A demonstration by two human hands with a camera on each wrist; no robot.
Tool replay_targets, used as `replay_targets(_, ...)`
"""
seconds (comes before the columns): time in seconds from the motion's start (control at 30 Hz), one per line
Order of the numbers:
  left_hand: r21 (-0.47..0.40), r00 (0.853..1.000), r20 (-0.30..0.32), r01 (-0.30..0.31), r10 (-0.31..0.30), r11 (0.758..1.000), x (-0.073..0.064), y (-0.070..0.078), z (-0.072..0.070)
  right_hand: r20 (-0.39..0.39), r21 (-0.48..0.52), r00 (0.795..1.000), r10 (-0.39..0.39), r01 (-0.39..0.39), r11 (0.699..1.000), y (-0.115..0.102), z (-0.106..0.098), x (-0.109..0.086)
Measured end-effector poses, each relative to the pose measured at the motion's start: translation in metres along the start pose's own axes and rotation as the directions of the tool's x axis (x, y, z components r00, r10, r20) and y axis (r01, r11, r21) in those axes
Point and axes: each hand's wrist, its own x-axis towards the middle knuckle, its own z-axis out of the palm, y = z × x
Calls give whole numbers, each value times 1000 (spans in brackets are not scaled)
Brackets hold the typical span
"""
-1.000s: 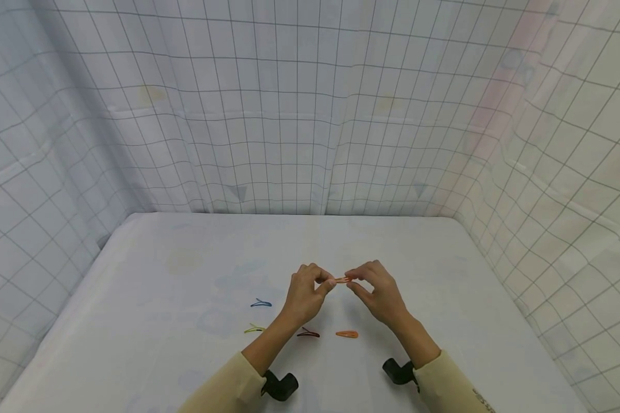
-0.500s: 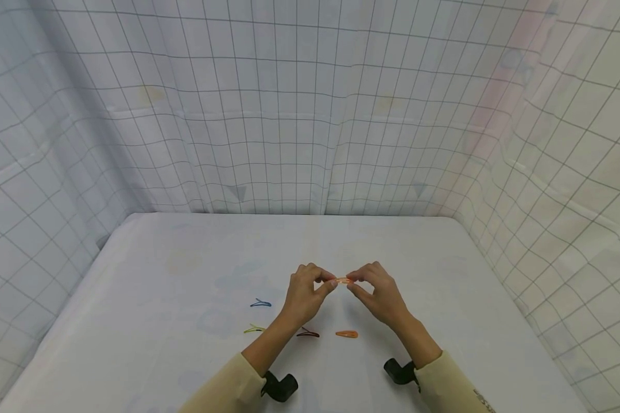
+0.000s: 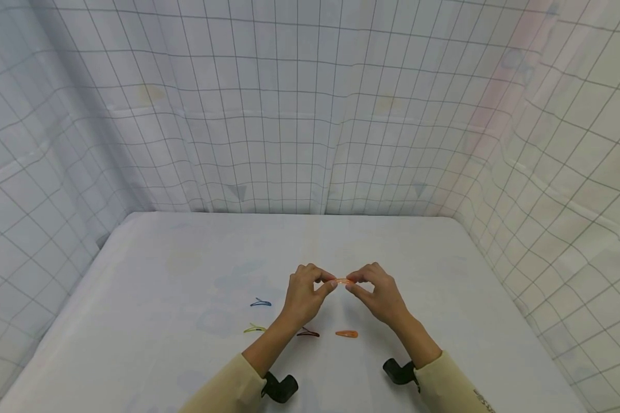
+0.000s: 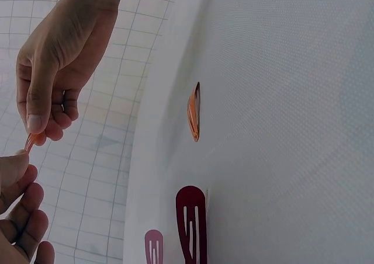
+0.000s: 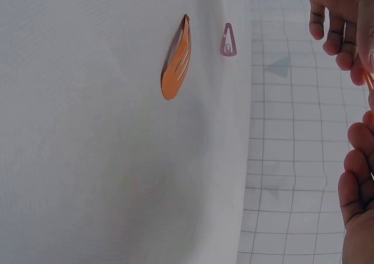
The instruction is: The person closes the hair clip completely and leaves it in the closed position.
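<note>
Above the table, an orange snap hair clip (image 3: 343, 281) is stretched level between my two hands. My left hand (image 3: 305, 293) pinches its left end between thumb and fingers. The right hand (image 3: 382, 295) pinches the other end the same way. Fingertips cover most of the clip; in the left wrist view only a short slotted strip of the clip (image 4: 28, 143) shows between them. On the table below lie a second orange clip (image 3: 347, 334), a dark red clip (image 3: 308, 333) beside the left forearm, a yellow-green clip (image 3: 254, 328) and a blue clip (image 3: 260, 303).
A mauve clip (image 5: 228, 40) lies farther back on the table in both wrist views. The white-covered table (image 3: 186, 258) is enclosed by grid-patterned curtains (image 3: 299, 115) at the back and sides. Black wrist mounts (image 3: 281, 388) stick out from under the sleeves.
The held clip looks flatter and brighter orange than a second ago, after tilting slightly between the fingertips. Both hands stay almost in place, and the clips on the table have not moved.
</note>
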Motion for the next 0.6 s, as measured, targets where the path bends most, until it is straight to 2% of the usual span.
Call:
replay_targets(0.17,5,1000,-13,10,-10,1000,0,-2,-3,22,-8,995,96,-96,995,3,2,-2)
replay_targets(0.27,10,999,-12,30,-30,1000,0,-3,-5,70,-10,977,199,-199,980,5,4,-4)
replay_targets(0.33,5,999,-13,42,-42,999,0,-3,-6,111,-11,956,273,-273,962,6,6,-5)
replay_targets(0.43,-3,999,-25,40,-40,999,-1,-3,-7,168,-20,912,374,-377,926,9,9,-9)
replay_targets(0.6,-15,999,-42,22,-23,1000,-1,-3,-10,239,-40,846,476,-482,875,17,14,-14)
